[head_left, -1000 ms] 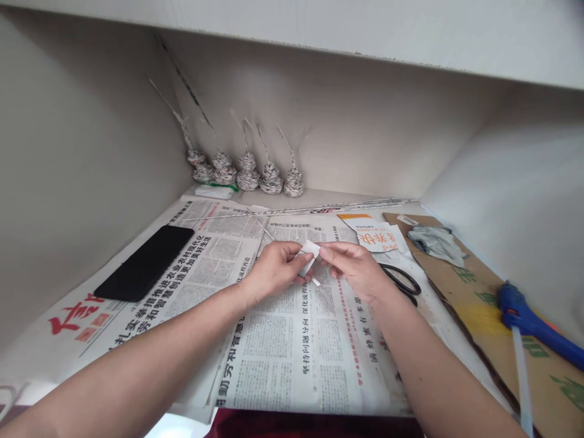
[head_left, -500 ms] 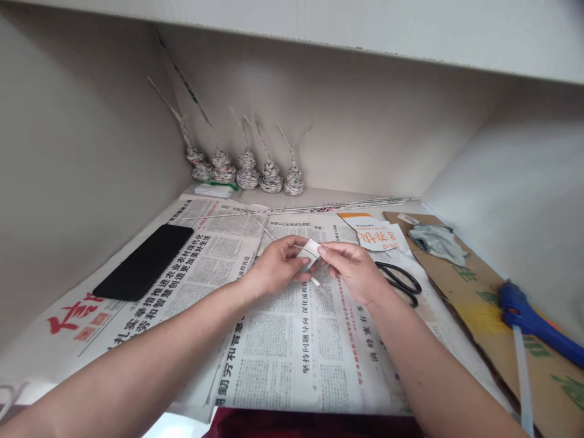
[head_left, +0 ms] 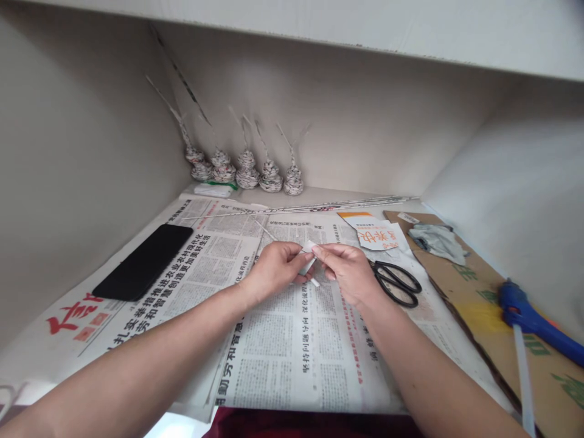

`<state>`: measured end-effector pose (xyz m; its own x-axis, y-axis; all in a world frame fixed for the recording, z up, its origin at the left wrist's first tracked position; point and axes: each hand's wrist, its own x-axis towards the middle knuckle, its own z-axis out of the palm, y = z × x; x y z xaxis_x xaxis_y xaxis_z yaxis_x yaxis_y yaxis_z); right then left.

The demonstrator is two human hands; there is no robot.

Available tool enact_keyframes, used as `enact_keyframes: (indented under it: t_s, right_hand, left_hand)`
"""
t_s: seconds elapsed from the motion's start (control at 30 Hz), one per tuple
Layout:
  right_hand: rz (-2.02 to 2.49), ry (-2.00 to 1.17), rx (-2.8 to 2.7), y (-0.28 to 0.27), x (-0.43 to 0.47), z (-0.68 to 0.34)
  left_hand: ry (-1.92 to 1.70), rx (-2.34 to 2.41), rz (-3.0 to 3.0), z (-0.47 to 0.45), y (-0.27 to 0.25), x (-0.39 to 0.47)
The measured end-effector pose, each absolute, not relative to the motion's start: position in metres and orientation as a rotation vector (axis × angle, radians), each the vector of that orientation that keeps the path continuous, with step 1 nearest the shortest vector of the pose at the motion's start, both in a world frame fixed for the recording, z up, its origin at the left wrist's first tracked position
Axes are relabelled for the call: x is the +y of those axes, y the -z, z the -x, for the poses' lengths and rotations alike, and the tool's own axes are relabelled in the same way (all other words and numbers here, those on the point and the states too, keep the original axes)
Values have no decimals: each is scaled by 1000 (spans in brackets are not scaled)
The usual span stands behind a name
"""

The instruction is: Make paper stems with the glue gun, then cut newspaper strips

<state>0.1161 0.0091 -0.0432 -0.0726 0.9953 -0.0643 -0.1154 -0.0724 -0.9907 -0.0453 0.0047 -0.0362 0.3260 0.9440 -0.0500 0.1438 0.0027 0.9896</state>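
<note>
Over the newspaper (head_left: 269, 328), my left hand (head_left: 278, 267) pinches a small white piece of paper or card (head_left: 308, 263). A thin pale stick (head_left: 264, 227) sticks out beyond the left fingers, and a short white end (head_left: 314, 282) shows below them; whether these are one piece is hidden. My right hand (head_left: 347, 267) is closed too, its thumb and fingertips gripping the right upper edge of the white piece. Black-handled scissors (head_left: 398, 283) lie beside the right wrist, their blades partly hidden by the hand.
Several woven paper gourds (head_left: 247, 171) stand along the back wall, behind long rolled paper sticks (head_left: 314, 208). A black phone-like slab (head_left: 143, 261) lies left. To the right are cardboard (head_left: 460, 298), a grey rag (head_left: 438, 240), torn printed card (head_left: 378, 234) and a blue glue gun (head_left: 524, 319).
The white piece has tilted and shows less of its face between my fingers. My right hand has shifted slightly left and down, uncovering more of the scissors.
</note>
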Motion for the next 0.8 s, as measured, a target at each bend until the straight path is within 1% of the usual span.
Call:
enact_keyframes:
  t_s: [0.43,0.67,0.8]
  right_hand:
    - [1111,-1366,-1024,45,8,-108]
    - [1150,-1388,-1215,41,15,-127]
    - [1157,-1373,-1382,38,16,-134]
  left_hand:
    - [-834,1049,-1540,46,38,2]
    - [-817,1018,-1330,46,32,5]
    - [-801,1005,-1315,46,31,6]
